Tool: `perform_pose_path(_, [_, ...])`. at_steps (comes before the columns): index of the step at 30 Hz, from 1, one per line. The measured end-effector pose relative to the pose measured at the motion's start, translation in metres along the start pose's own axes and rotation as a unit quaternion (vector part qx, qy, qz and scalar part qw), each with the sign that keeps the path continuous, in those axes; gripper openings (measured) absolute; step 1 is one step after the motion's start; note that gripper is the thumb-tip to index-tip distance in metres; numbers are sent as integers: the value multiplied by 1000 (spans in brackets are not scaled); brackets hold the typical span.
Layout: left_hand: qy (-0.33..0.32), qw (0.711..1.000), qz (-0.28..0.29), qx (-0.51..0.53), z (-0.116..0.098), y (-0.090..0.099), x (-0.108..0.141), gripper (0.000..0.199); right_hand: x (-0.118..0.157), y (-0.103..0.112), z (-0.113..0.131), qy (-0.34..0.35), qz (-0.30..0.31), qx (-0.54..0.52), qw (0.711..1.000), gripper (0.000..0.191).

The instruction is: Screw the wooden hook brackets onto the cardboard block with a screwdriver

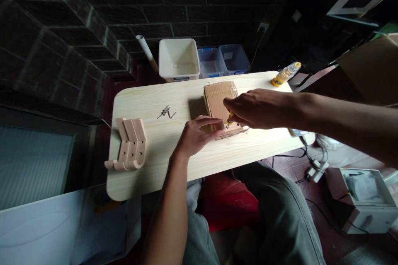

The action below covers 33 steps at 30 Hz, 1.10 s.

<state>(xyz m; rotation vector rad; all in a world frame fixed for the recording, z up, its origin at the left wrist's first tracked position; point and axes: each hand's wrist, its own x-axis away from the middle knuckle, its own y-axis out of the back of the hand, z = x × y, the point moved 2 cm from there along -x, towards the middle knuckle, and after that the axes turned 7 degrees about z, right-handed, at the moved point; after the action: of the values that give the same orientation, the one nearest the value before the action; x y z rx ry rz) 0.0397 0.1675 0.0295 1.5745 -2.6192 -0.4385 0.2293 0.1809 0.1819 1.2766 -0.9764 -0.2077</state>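
My right hand (251, 109) is closed around a screwdriver (230, 117) with a yellow handle, mostly hidden in the fist. Its tip points down at a light wooden piece (234, 126) with dark holes, lying at the near end of a flat cardboard box (218, 96). From the left, my left hand (196, 132) pinches the end of this wooden piece between thumb and fingers. Loose screws (166, 112) lie in a small pile on the table to the left. Farther left, several hook-shaped wooden pieces (133, 145) with holes rest side by side.
A clear container with yellow ends (286, 73) stands at the table's (168, 153) back right corner. Behind the table are a white bin (179, 58), blue-clear plastic boxes (212, 62) and a white tube (147, 53). Cables and a power strip (317, 170) lie at right.
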Motion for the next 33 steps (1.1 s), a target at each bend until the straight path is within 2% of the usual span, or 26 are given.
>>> perform_pose_path(4, [-7, 1000, 2, 0, 0, 0, 0, 34, -1, 1, 4, 4, 10, 20, 1000, 22])
perform_pose_path(7, [-16, 1000, 3, 7, -1, 0, -1, 33, 1, -3, 7, 22, -5, -10, 1000, 28])
perform_pose_path(10, [-16, 1000, 4, 8, -1, 0, 0, 33, 2, -6, 6, 40, -17, -37, 998, 23])
perform_pose_path(15, [-11, 1000, 7, 9, 0, 0, 0, 35, 3, -7, 3, 20, 1, -43, 999, 20])
perform_pose_path(18, [-7, 1000, 5, 6, 0, 0, 0, 34, 3, -6, 5, 19, -14, -31, 999, 19])
perform_pose_path(24, [-19, 1000, 7, 13, -1, 0, 0, 33, 4, -11, 3, 70, -55, -46, 995, 18])
perform_pose_path(30, [-20, 1000, 8, 5, 1, 0, 0, 32, 2, -14, 0, 63, -52, -68, 994, 12])
perform_pose_path(33, [-20, 1000, 10, 1, 1, 0, 0, 32, 2, -12, 3, 62, -57, -52, 995, 15])
